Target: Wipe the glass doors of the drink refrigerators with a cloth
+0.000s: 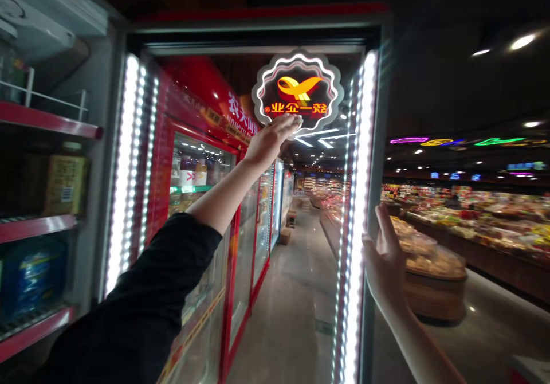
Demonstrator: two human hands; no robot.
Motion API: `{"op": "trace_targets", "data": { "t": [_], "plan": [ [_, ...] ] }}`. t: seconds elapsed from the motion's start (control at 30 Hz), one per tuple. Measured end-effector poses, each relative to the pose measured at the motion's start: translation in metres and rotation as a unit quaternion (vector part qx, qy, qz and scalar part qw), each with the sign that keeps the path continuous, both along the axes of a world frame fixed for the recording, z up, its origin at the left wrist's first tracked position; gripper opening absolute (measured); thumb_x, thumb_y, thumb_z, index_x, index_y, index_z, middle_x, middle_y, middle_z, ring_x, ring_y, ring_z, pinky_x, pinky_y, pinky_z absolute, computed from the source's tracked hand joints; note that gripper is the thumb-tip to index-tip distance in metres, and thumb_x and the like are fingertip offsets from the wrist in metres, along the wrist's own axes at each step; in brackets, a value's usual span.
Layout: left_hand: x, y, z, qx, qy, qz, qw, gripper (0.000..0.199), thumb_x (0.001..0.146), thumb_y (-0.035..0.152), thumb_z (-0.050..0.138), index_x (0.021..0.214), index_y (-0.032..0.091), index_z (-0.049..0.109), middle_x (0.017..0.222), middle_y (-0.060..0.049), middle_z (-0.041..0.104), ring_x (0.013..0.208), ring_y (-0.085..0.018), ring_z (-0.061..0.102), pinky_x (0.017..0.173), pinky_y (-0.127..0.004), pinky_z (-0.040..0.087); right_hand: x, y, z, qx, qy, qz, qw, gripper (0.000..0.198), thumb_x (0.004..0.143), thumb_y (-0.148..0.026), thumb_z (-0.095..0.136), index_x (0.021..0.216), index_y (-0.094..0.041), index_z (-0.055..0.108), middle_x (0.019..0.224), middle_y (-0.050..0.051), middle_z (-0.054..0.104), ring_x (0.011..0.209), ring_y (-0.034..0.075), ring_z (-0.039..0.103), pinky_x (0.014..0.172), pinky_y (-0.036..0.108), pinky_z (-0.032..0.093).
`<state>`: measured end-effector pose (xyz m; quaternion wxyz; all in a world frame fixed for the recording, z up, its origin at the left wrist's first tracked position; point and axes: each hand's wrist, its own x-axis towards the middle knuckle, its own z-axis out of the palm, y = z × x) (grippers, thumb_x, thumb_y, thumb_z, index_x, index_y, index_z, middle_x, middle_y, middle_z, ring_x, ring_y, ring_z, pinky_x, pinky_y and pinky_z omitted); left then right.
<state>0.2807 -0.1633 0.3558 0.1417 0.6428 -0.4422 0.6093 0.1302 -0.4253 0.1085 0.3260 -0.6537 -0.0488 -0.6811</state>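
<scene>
A glass cooler door [384, 160] with a grey frame stands swung out before me, bright LED strips running down both sides. My left hand [275, 137] reaches up to the inner face of the glass, at the lower edge of a lit scalloped sign [298, 93] with mirrored lettering. Its fingers are stretched out together; a small pale patch shows at the fingertips, too blurred to make out. My right hand [384, 258] grips the door's outer frame edge on the right, fingers behind it and thumb on the near side.
To the left, the open cooler's red-edged shelves [38, 229] hold a blue-filled container [36, 275] and a yellowish bottle [64, 183]. Through the glass are red drink fridges [232, 223] and an aisle floor [292, 292]. Blurred produce displays [433, 258] stand on the right.
</scene>
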Motion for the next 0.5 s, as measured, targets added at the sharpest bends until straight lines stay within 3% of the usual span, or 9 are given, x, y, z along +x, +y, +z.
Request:
{"op": "trace_targets", "data": {
  "t": [0.1,0.2,0.27,0.4,0.5],
  "plan": [
    [-0.004,-0.020,0.039,0.012,0.004,0.007,1.000,0.074,0.101,-0.008,0.040,0.167,0.024,0.052,0.176,-0.006,0.055,0.165,-0.023,0.049,0.131,-0.047,0.052,-0.003,0.007,0.003,0.038,0.011,0.027,0.999,0.074,0.093,-0.034,0.063,0.167,-0.029,0.057,0.178,0.009,0.051,0.166,0.033,0.046,0.140,0.057,0.032],
    [-0.013,-0.039,0.043,-0.002,0.006,-0.015,1.000,0.067,0.106,-0.003,0.038,0.166,0.021,0.056,0.173,-0.009,0.057,0.163,-0.026,0.053,0.132,-0.049,0.052,-0.005,0.010,0.005,0.050,0.009,0.012,0.999,0.071,0.092,-0.036,0.065,0.163,-0.032,0.062,0.174,0.008,0.055,0.165,0.034,0.047,0.139,0.057,0.034],
    [-0.021,-0.049,0.023,0.006,-0.008,-0.033,0.999,0.070,0.104,-0.005,0.038,0.164,0.024,0.058,0.171,-0.009,0.060,0.160,-0.026,0.057,0.127,-0.050,0.058,-0.004,0.010,0.004,0.050,0.007,0.008,0.999,0.071,0.092,-0.037,0.064,0.164,-0.034,0.061,0.174,0.007,0.056,0.165,0.034,0.047,0.139,0.058,0.033],
    [-0.036,-0.055,-0.040,0.104,-0.081,-0.046,0.990,0.082,0.097,-0.012,0.048,0.165,0.033,0.057,0.164,-0.005,0.066,0.149,-0.022,0.067,0.116,-0.042,0.067,0.000,0.007,-0.003,0.024,-0.003,0.009,1.000,0.076,0.094,-0.036,0.060,0.170,-0.039,0.053,0.177,0.004,0.051,0.165,0.036,0.045,0.137,0.064,0.034],
    [-0.041,-0.049,-0.066,0.188,-0.157,-0.036,0.969,0.078,0.093,-0.015,0.057,0.160,0.026,0.061,0.157,-0.007,0.072,0.144,-0.017,0.071,0.115,-0.033,0.066,0.003,0.003,-0.004,-0.012,-0.019,-0.014,1.000,0.072,0.102,-0.036,0.055,0.174,-0.042,0.045,0.179,0.004,0.049,0.165,0.035,0.045,0.136,0.064,0.037]
  ]
}}
